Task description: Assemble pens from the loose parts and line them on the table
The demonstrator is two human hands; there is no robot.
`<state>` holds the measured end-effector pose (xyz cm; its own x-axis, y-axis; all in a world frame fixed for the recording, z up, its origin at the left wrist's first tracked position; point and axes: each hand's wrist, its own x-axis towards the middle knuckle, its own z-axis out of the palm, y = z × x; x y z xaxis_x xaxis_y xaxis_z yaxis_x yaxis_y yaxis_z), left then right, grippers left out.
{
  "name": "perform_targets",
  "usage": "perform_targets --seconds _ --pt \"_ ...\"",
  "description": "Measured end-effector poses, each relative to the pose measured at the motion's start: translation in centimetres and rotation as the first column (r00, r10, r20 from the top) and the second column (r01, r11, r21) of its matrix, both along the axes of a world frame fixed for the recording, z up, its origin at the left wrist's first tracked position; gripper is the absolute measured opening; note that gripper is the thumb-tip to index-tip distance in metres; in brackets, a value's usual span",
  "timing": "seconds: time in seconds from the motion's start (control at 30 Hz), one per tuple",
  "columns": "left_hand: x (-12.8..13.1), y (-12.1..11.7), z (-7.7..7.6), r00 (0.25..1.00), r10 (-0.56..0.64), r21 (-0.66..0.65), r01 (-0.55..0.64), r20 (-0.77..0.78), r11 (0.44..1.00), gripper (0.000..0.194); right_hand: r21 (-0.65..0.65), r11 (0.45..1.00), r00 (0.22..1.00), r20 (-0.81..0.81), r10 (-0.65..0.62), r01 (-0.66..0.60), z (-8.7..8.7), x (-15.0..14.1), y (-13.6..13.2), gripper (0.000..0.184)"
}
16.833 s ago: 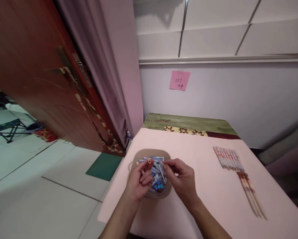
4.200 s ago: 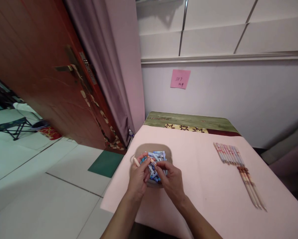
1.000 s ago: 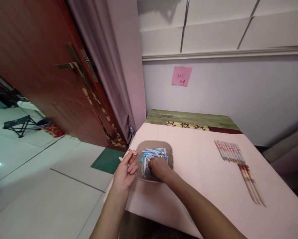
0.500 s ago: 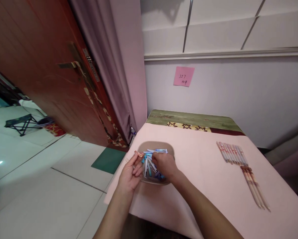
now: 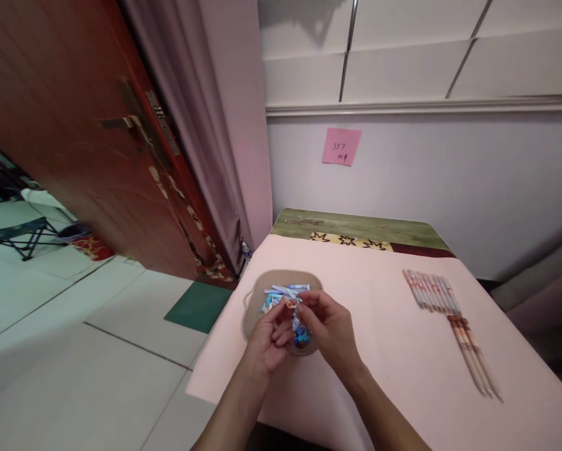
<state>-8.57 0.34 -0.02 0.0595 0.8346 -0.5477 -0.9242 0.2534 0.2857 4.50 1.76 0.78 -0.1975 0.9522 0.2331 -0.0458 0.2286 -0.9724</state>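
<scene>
Over a beige plastic basin (image 5: pixel 253 297), my two hands meet. My left hand (image 5: pixel 272 344) is closed, pinching a small orange tube-shaped pen part (image 5: pixel 289 304) whose round open end faces up. Beside that end, the thumb and fingers of my right hand (image 5: pixel 332 329) are pinched together. A tiny pale piece seems to be between them, too small to name. Loose blue, white and lilac pen parts (image 5: pixel 286 290) lie in the basin, partly hidden by my hands.
On the pink-covered table (image 5: pixel 370 338), a row of several slim pens (image 5: pixel 432 292) lies at the right. Below it are several peach-brown pens (image 5: pixel 475 358). A pink note (image 5: pixel 341 146) sticks to the wall. A wooden door (image 5: pixel 74 125) stands at the left.
My right hand has come up out of the pen parts to meet the orange part in my left hand. My left hand has shifted right, over the basin.
</scene>
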Motion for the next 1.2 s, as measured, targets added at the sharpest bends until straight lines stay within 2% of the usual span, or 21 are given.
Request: perform_targets --seconds 0.13,0.27,0.37,0.43,0.6,0.87,0.97,1.07,1.13,1.2 --pt "0.3 -0.2 0.4 1.0 0.003 -0.017 -0.004 -0.028 1.0 0.02 0.213 0.974 0.979 0.165 -0.115 0.079 -0.1 -0.2 -0.2 0.007" --pt "0.6 -0.3 0.4 0.999 0.01 -0.027 -0.011 -0.035 1.0 0.021 0.427 0.899 0.93 0.284 -0.234 0.095 -0.7 -0.1 -0.2 0.01" --pt "0.8 -0.3 0.1 0.999 0.035 -0.024 -0.036 -0.042 0.999 0.021 0.519 0.853 0.892 0.355 -0.282 0.063 -0.9 -0.1 -0.4 0.014" --pt "0.9 -0.3 -0.1 0.999 0.035 -0.01 -0.035 -0.034 0.999 0.019 0.535 0.844 0.866 0.409 -0.288 0.028 -1.0 -0.1 -0.6 0.017" --pt "1.0 -0.5 -0.4 0.998 0.015 0.027 -0.013 -0.054 1.0 0.015 0.527 0.85 0.829 0.471 -0.302 0.01 -0.9 -0.2 -0.8 0.018" --pt "0.9 -0.7 -0.4 0.995 0.041 0.043 -0.038 -0.092 0.998 0.013 0.503 0.862 0.837 0.446 -0.317 0.059 -0.3 -0.1 -1.3 0.016" --pt "0.4 -0.7 -0.2 0.992 0.074 0.04 -0.07 -0.104 0.997 0.009 0.389 0.912 0.901 0.339 -0.27 0.127 0.1 0.1 -1.5 0.013" --pt "-0.2 -0.7 0.1 0.988 0.095 0.052 -0.089 -0.122 0.995 0.006 0.175 0.972 0.971 0.153 -0.185 0.158 0.3 0.4 -1.5 0.014" --pt "-0.3 -0.8 0.1 0.989 0.088 0.07 -0.08 -0.12 0.994 0.006 0.075 0.987 0.988 0.057 -0.145 0.141 0.3 0.5 -1.4 0.017" --pt "-0.3 -0.9 0.1 0.992 0.071 0.08 -0.063 -0.109 0.995 0.005 0.038 0.991 0.992 0.01 -0.125 0.125 0.2 0.5 -1.4 0.018"
